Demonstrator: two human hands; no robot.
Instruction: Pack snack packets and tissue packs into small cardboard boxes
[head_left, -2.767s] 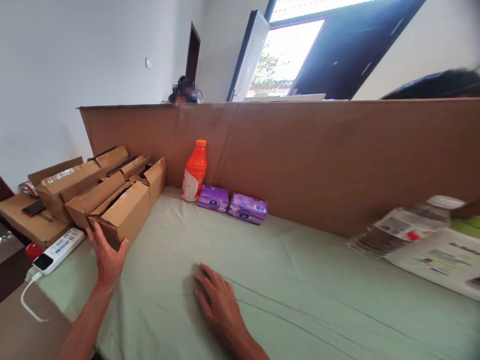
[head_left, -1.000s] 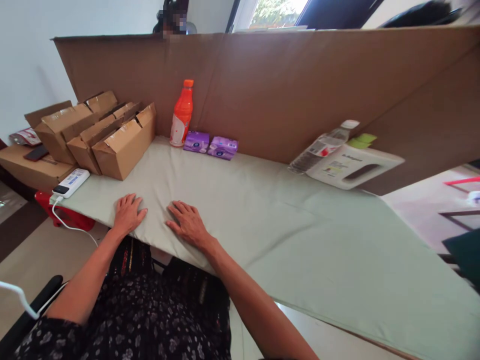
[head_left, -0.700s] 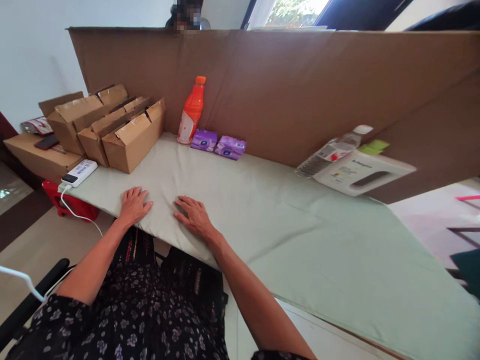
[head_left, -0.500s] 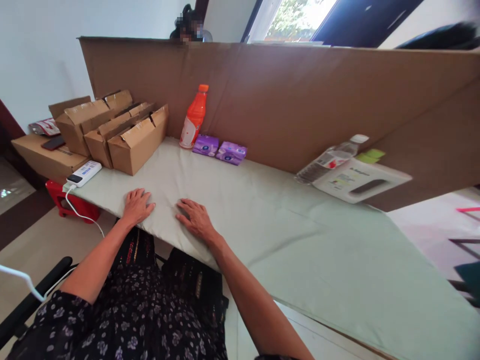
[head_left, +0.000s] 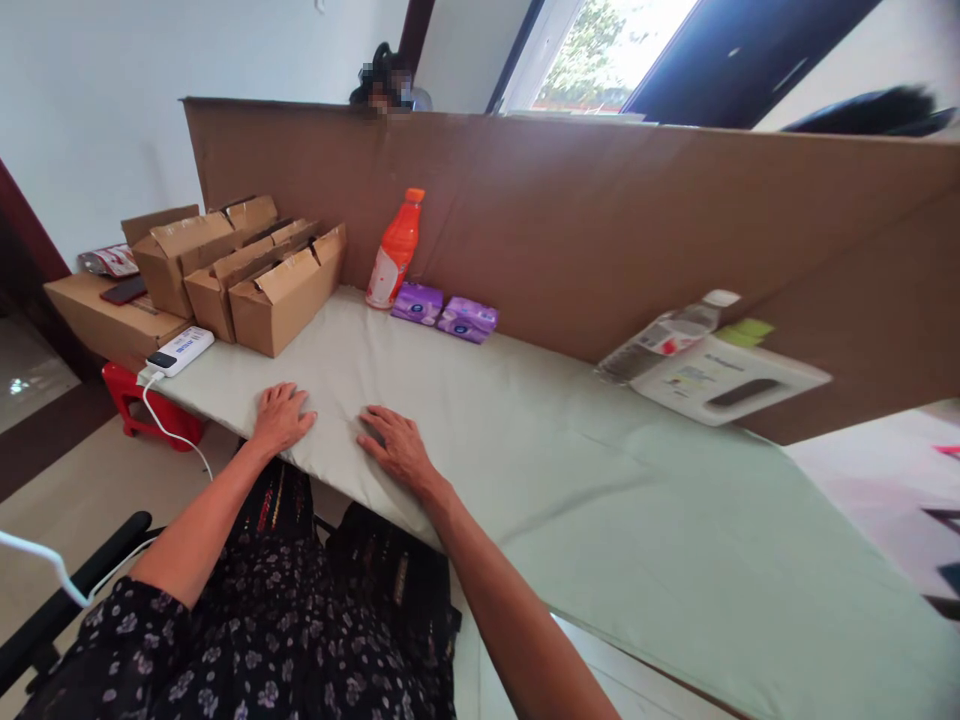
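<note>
My left hand (head_left: 282, 418) lies palm down near the front edge of the pale green covered table (head_left: 600, 540), fingers stretched out and holding nothing. To its right, my right hand (head_left: 395, 443) rests flat on the same cover with fingers apart, also holding nothing. Beyond the hands, two purple tissue packs (head_left: 467, 319) lie side by side against the cardboard partition. An orange drink bottle (head_left: 397, 250) stands just left of them. Off to the right, a clear plastic bottle (head_left: 667, 338) leans beside a white jug with a handle (head_left: 726, 380).
Several open cardboard boxes (head_left: 285, 300) stand at the back left. A white power bank (head_left: 180, 352) with a cable sits at the left edge, above a red stool (head_left: 150, 405). The tall cardboard partition (head_left: 540, 220) runs along the back; a person's head (head_left: 384, 80) shows above it.
The whole scene sits slightly lower in the view as the camera tilts up. Both hands stay resting in place on the table, and the objects have not moved.
</note>
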